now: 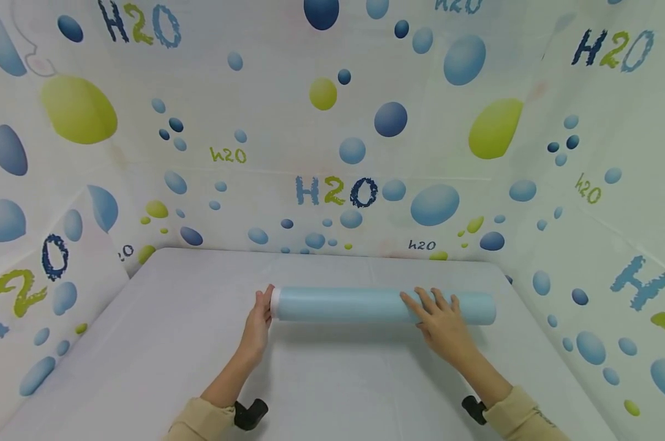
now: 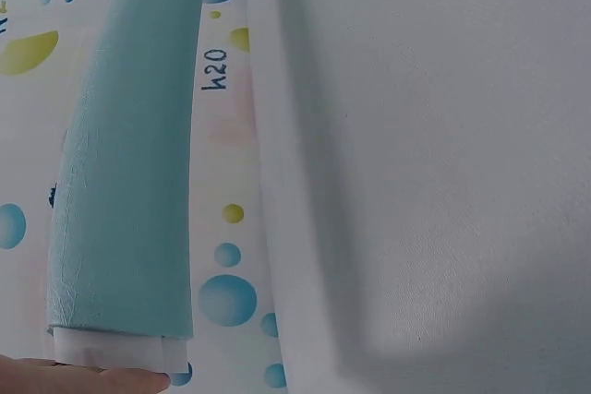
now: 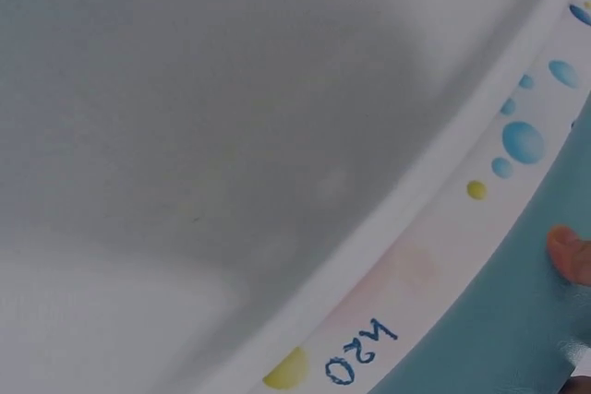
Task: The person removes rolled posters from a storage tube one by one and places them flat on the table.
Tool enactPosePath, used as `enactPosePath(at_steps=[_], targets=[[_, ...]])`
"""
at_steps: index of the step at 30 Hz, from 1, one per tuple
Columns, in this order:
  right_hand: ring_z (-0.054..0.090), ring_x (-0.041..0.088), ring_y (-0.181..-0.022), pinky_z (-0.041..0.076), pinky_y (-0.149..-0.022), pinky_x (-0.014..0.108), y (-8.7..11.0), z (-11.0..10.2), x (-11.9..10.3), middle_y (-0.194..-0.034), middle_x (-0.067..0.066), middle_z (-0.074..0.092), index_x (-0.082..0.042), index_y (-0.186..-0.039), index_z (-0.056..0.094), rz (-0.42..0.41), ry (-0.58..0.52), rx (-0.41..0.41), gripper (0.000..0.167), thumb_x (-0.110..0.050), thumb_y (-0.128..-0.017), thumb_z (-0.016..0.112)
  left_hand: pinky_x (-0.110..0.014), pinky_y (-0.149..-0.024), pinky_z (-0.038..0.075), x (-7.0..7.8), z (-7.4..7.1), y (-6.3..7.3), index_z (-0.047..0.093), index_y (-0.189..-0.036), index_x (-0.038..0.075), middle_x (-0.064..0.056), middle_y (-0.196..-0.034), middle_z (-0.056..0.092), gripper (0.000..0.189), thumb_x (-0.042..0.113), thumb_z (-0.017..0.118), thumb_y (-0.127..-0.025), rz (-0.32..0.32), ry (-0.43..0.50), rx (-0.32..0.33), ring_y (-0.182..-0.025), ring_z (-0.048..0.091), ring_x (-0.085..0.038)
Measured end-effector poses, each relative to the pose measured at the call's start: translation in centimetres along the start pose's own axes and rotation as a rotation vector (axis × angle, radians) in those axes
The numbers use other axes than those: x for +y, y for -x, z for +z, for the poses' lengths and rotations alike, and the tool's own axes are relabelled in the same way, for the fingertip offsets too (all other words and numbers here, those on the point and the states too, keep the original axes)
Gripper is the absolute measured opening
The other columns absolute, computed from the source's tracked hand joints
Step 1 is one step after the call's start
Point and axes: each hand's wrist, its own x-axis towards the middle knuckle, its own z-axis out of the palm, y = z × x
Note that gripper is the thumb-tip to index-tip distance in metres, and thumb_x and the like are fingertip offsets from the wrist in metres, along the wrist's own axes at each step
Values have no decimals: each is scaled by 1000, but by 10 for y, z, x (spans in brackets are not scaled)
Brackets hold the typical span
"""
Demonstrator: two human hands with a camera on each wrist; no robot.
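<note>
A light blue roll [image 1: 343,305] of smooth sheet material is held level above the white table, and its shadow falls below. At its left end a white edge [image 2: 120,350] sticks out. My left hand [image 1: 258,324] presses against that end with its fingers fairly straight; in the left wrist view the fingers lie across the white edge. Near the right end, my right hand [image 1: 443,324] grips the roll with spread fingers over the top and the thumb on the near side. The right wrist view shows a fingertip [image 3: 565,251] on the blue surface.
The white table [image 1: 332,392] spreads under both arms, its far edge against a wall covering [image 1: 277,122] printed with blue and green drops and H2O lettering. Similar covering hangs at both sides. Dark wrist devices [image 1: 251,414] show at both cuffs.
</note>
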Motion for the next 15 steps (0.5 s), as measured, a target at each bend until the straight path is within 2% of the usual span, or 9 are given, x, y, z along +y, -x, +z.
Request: enactPosePath(at_steps=[9,13,15], targets=[[49,43,-107,38,-74,68,-3,3,-10,-123,14,52,-18,-135,46,5,15,4,83,-14,-61,84,-47,-108,10,0,3,0,7,-145,-1,-19,-150,6,68,47,2,-98,13,-14,-19,-137,7,-33],[49,43,-107,38,-74,67,-4,3,-14,-123,15,52,-17,-135,46,8,11,4,82,-14,-62,84,-48,-108,12,-2,2,0,7,-145,-1,-21,-150,7,65,45,3,-99,11,-70,-15,-137,7,-34],[49,43,-107,38,-74,67,-4,4,-16,-124,14,52,-17,-135,46,13,15,-1,81,-13,-62,84,-48,-108,12,-3,1,-1,8,-145,0,-19,-150,8,64,44,9,-100,16,-126,1,-137,7,-33]])
